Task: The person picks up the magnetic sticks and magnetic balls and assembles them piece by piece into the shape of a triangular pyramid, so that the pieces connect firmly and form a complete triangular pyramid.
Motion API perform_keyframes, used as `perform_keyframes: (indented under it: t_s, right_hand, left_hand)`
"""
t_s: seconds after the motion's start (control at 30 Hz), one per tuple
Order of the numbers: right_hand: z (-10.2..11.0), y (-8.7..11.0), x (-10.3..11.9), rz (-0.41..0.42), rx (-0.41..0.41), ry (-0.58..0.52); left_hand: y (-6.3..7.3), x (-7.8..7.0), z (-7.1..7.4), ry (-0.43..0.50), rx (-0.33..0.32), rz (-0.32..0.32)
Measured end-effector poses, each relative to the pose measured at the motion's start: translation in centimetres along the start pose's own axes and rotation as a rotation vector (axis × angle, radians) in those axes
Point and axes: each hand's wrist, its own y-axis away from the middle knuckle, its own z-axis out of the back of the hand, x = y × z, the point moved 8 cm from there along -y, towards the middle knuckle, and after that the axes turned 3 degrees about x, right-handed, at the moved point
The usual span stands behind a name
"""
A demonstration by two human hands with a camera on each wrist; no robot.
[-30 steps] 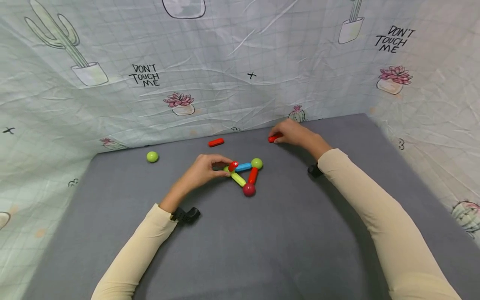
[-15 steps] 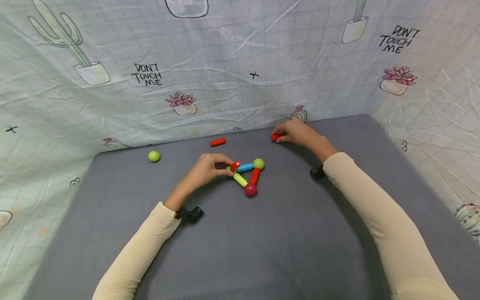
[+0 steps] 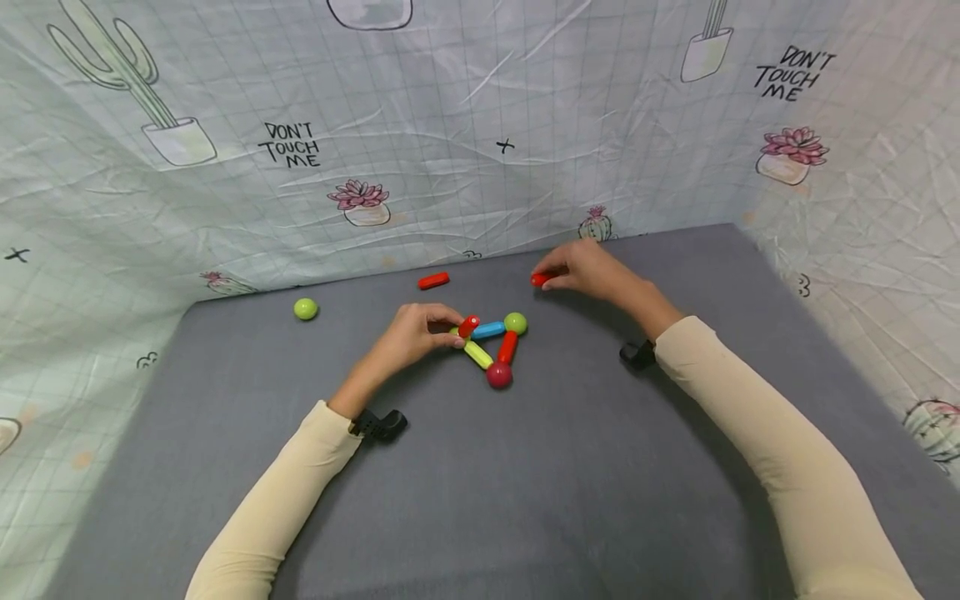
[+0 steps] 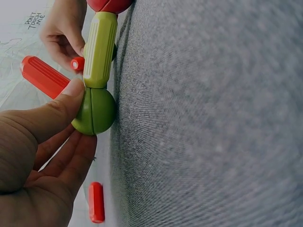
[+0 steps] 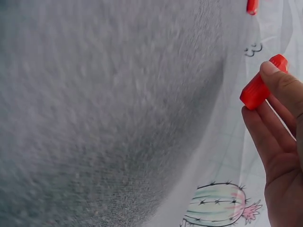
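Observation:
My left hand (image 3: 411, 337) pinches a green ball (image 4: 94, 112) at the left corner of a triangle of balls and rods on the table. A red rod (image 3: 468, 326) sticks up from that ball. A yellow-green rod (image 3: 478, 356) leads to a dark red ball (image 3: 498, 374), and a blue rod (image 3: 489, 330) to a second green ball (image 3: 515, 323). Another red rod (image 3: 507, 347) joins those two balls. Beyond the triangle, to the right, my right hand (image 3: 588, 271) holds a loose red rod (image 5: 262, 85) between thumb and fingers, apart from the triangle.
A spare red rod (image 3: 433, 281) lies near the back edge of the grey table (image 3: 480, 500). Farther left rests a single green ball (image 3: 305, 309). A printed cloth (image 3: 450, 133) hangs behind the table and along its sides.
My right hand has lifted the loose red rod slightly and shifted it a little left, toward the triangle. My left hand keeps its grip on the green ball.

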Motion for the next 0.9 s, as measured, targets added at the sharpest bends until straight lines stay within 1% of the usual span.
perform_keyframes:
  t_s: [0.1,0.27,0.53,0.73,0.9]
  right_hand:
    - [0.0,0.2,0.6,0.023,-0.02,-0.004]
    - [-0.1,0.7,1.0,0.038,-0.035,-0.008]
    - [-0.4,0.9,1.0,0.049,-0.033,-0.005]
    - [-0.5,1.0,1.3,0.055,-0.027,-0.002]
    - [-0.6,1.3,1.4,0.042,-0.02,-0.008]
  left_hand:
    - [0.1,0.1,0.0,0.003,-0.003,0.012]
    - [0.3,0.2,0.1,0.005,-0.013,0.036]
    - [0.4,0.2,0.3,0.018,-0.026,0.053]
    - [0.3,0.4,0.2,0.029,-0.018,0.074]
    - [0.2,0.6,0.2,0.027,-0.009,0.086]
